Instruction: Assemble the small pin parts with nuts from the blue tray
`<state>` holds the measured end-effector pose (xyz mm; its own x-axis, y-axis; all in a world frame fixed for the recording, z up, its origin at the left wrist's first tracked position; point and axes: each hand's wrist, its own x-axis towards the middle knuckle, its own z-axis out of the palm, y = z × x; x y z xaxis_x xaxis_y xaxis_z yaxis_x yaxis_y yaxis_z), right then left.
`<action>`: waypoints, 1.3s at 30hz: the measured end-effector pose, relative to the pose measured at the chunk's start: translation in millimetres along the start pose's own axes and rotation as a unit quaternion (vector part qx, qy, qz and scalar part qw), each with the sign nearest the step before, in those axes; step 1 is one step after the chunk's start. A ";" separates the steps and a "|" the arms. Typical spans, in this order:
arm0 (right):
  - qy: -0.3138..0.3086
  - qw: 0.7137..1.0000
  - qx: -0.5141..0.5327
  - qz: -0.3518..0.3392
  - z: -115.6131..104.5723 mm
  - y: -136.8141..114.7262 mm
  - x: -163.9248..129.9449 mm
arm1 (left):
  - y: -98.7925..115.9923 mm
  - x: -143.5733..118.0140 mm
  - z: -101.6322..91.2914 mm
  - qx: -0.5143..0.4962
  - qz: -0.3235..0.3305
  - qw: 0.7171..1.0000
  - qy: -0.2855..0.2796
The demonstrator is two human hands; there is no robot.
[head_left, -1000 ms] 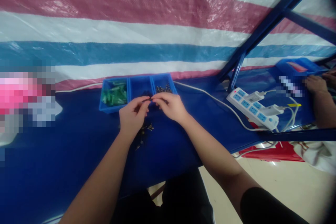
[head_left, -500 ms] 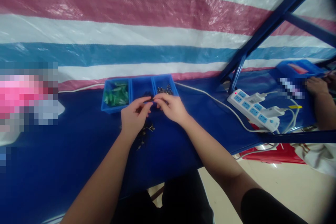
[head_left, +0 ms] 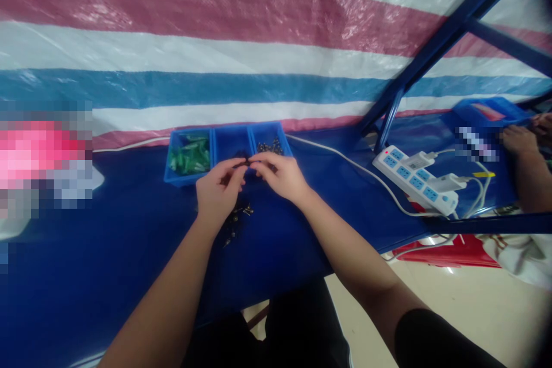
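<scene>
The left hand [head_left: 218, 190] and the right hand [head_left: 280, 175] are meeting fingertip to fingertip, pinching a small dark part [head_left: 244, 163] between them. The part is lying with its long axis running across, from one hand's fingertips to the other's; it is too small to tell which end is which. Both pinches are narrow, thumb and forefinger closed on the part, the other fingers curling loosely.

Just beyond the pinch a blue tray [head_left: 190, 179] with three compartments is sitting. The compartment out past the left hand is holding green pieces [head_left: 188, 158]. The middle one, directly behind the pinch, is showing mostly bare blue floor with something dark at its near edge. The one out past the right hand is holding small dark metal bits [head_left: 269, 146]. Below the pinch, under the left hand's heel, a scatter of loose small parts [head_left: 236, 221] is lying on the surface.

The surface is a table [head_left: 107, 253] covered in blue sheeting. Far off beyond the right hand a white power strip [head_left: 411, 178] is lying with plugs in it, its cable [head_left: 336, 156] running back toward the tray. Farther still, another person's hand [head_left: 520, 139] is resting near a second blue tray [head_left: 489, 109]. Behind everything a striped tarp [head_left: 259, 40] in red, white and blue is hanging, with a blue metal frame [head_left: 440, 34] crossing it.
</scene>
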<state>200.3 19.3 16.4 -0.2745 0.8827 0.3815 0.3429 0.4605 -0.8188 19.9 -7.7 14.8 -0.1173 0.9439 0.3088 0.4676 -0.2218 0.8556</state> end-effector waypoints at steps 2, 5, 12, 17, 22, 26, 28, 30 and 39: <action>0.007 1.000 0.003 -0.006 0.7 1.5 -0.3 | -0.7 0.1 -0.4 -0.005 0.001 1.000 0.001; 0.016 1.000 0.003 -0.022 0.7 1.6 -0.6 | -0.8 -0.1 -0.2 -0.010 0.001 1.000 -0.003; 0.026 0.999 0.001 -0.023 0.6 0.7 0.4 | 0.6 -1.0 0.9 -0.013 -0.005 1.000 -0.009; 0.020 0.999 0.017 -0.031 1.4 3.4 0.2 | 2.1 -1.7 -0.3 -0.006 0.003 1.000 -0.011; 0.000 1.000 0.020 -0.010 0.9 2.4 -0.3 | 3.0 -1.6 0.6 -0.008 0.003 1.000 -0.007; -0.008 1.000 0.023 -0.009 1.5 1.2 -0.8 | 1.0 -1.4 0.4 -0.004 -0.006 1.000 -0.003; 0.002 1.000 0.019 -0.014 1.9 0.5 -0.9 | 0.2 -1.4 -0.1 -0.002 -0.004 1.000 -0.002; 0.015 1.000 0.009 -0.016 2.1 -0.2 -0.6 | 0.0 -1.3 -0.2 -0.001 -0.001 1.000 -0.003; 0.006 1.000 0.023 -0.018 1.0 2.4 -0.9 | 1.8 -2.3 1.0 -0.006 0.004 1.000 -0.003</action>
<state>200.5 19.5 13.6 -0.2743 0.8670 0.4161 0.2914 0.4873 -0.8232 21.9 -10.0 15.2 -0.1096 0.9435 0.3128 0.4578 -0.2314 0.8584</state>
